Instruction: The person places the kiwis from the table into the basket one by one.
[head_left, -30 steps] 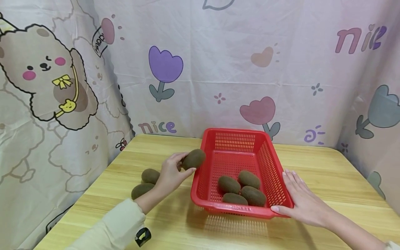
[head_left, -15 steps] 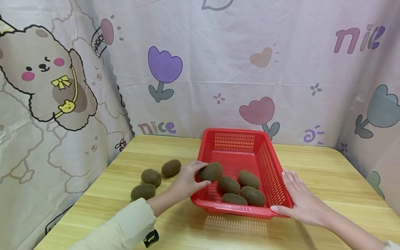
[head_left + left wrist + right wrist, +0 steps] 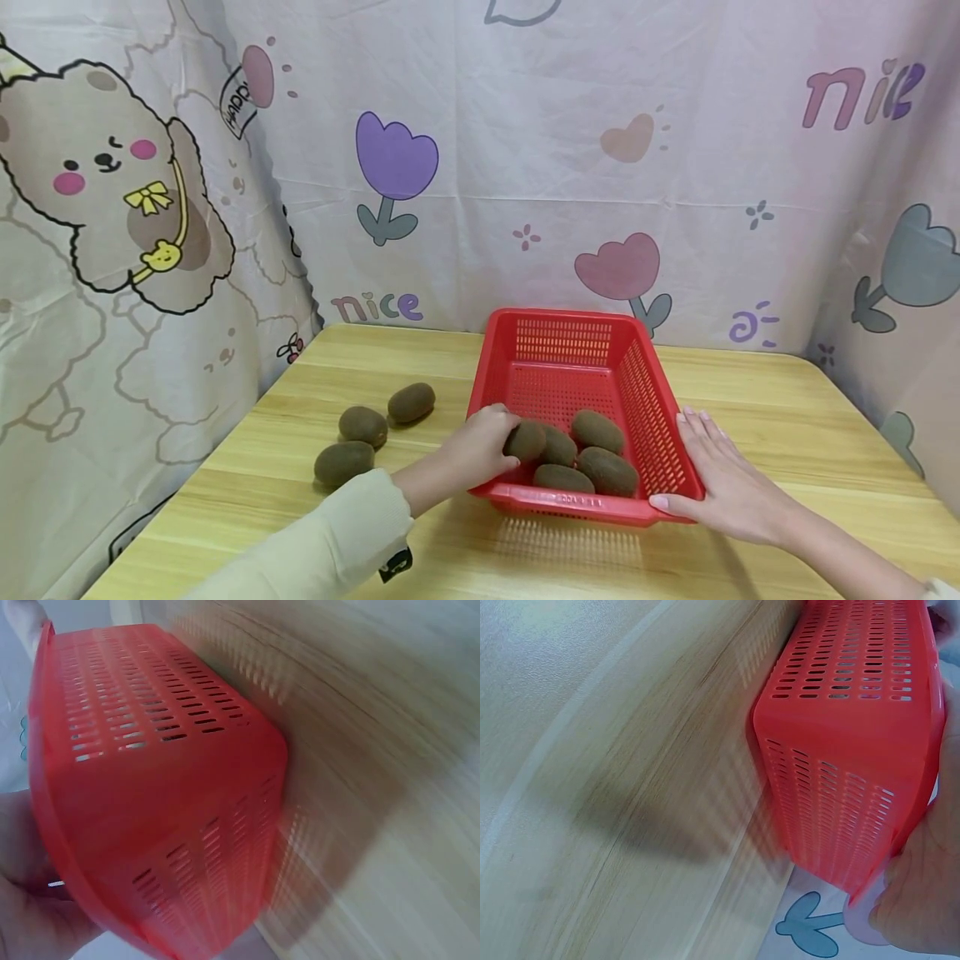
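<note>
My left hand [image 3: 483,446] reaches over the near left rim of the red plastic basket [image 3: 570,379] and grips a brown kiwi [image 3: 527,442] low inside it. Several more kiwis lie in the near half of the basket, among them one kiwi [image 3: 597,431] at the back and another kiwi [image 3: 609,472] close to the front wall. My right hand [image 3: 727,487] rests with straight fingers along the right rim, thumb on the near corner. In the left wrist view the basket wall [image 3: 150,787] hides the held kiwi; the right wrist view shows my right hand [image 3: 922,877] at the rim.
Three kiwis lie on the wooden table [image 3: 420,533] left of the basket: a far kiwi [image 3: 412,403], a middle kiwi [image 3: 363,426] and a near kiwi [image 3: 344,463]. A printed curtain [image 3: 480,250] hangs behind the table and along its sides.
My left hand has carried the kiwi rightward over the left rim and down into the basket, beside the other kiwis. My right hand has stayed on the right rim.
</note>
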`<state>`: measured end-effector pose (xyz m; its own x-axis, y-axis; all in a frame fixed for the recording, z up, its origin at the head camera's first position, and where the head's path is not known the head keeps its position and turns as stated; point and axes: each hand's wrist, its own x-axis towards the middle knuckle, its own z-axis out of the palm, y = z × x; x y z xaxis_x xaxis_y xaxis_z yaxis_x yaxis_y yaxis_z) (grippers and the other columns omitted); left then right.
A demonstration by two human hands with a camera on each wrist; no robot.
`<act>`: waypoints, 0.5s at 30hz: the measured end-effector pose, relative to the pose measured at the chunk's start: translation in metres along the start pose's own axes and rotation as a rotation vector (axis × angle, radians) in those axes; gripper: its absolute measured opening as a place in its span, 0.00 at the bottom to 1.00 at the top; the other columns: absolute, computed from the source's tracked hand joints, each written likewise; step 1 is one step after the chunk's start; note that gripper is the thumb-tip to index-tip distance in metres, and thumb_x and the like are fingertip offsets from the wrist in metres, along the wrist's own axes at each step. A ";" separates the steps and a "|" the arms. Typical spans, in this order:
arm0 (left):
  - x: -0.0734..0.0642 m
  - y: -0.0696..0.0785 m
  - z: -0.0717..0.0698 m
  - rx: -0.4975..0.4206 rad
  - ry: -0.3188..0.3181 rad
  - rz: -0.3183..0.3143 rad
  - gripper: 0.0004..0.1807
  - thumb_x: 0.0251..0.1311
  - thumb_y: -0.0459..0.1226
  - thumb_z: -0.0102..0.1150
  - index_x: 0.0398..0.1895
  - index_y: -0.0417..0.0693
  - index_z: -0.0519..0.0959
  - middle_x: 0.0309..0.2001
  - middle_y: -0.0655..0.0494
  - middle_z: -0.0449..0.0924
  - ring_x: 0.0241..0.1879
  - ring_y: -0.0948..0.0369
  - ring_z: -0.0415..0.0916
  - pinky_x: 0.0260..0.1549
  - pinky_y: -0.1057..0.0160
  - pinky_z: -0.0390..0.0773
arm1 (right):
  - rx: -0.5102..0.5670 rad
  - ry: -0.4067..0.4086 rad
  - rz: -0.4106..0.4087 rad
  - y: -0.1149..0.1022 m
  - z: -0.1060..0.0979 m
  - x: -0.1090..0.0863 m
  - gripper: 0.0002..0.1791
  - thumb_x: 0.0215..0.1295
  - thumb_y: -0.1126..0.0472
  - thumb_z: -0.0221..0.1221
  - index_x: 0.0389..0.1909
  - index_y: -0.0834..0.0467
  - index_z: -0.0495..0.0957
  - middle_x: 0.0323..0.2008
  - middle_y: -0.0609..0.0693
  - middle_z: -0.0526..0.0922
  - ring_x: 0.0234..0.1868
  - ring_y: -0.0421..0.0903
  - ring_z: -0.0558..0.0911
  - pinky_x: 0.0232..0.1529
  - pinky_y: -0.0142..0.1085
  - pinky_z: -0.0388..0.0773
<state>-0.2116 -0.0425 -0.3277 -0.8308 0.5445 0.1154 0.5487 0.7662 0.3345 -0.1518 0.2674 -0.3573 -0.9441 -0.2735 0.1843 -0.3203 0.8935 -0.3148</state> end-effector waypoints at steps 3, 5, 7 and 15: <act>0.004 0.002 0.003 0.029 -0.011 -0.017 0.18 0.47 0.38 0.70 0.41 0.40 0.80 0.35 0.52 0.78 0.35 0.63 0.73 0.39 0.66 0.79 | 0.001 -0.001 -0.001 0.000 0.000 0.000 0.57 0.51 0.39 0.61 0.70 0.69 0.45 0.70 0.69 0.47 0.70 0.67 0.47 0.53 0.10 0.18; 0.006 0.003 0.003 0.035 -0.016 -0.033 0.19 0.47 0.38 0.70 0.42 0.39 0.78 0.35 0.52 0.77 0.35 0.63 0.73 0.39 0.66 0.79 | 0.004 -0.002 0.001 0.000 0.000 0.000 0.57 0.51 0.39 0.61 0.70 0.69 0.45 0.70 0.69 0.47 0.70 0.66 0.46 0.53 0.11 0.18; 0.007 0.003 0.004 0.041 -0.022 -0.037 0.20 0.46 0.38 0.70 0.41 0.38 0.76 0.35 0.51 0.77 0.36 0.62 0.73 0.39 0.66 0.80 | 0.007 -0.001 0.002 0.000 0.000 0.000 0.57 0.51 0.39 0.61 0.70 0.69 0.44 0.70 0.69 0.47 0.70 0.66 0.46 0.53 0.12 0.18; 0.008 0.004 0.005 -0.058 -0.062 -0.034 0.13 0.47 0.37 0.70 0.27 0.39 0.75 0.22 0.54 0.72 0.24 0.65 0.64 0.22 0.72 0.66 | 0.011 0.002 0.001 0.000 0.000 -0.001 0.57 0.52 0.39 0.61 0.70 0.69 0.44 0.70 0.69 0.46 0.71 0.66 0.45 0.54 0.13 0.18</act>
<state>-0.2158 -0.0327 -0.3304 -0.8404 0.5400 0.0458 0.5125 0.7645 0.3911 -0.1506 0.2678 -0.3580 -0.9442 -0.2719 0.1856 -0.3202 0.8897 -0.3255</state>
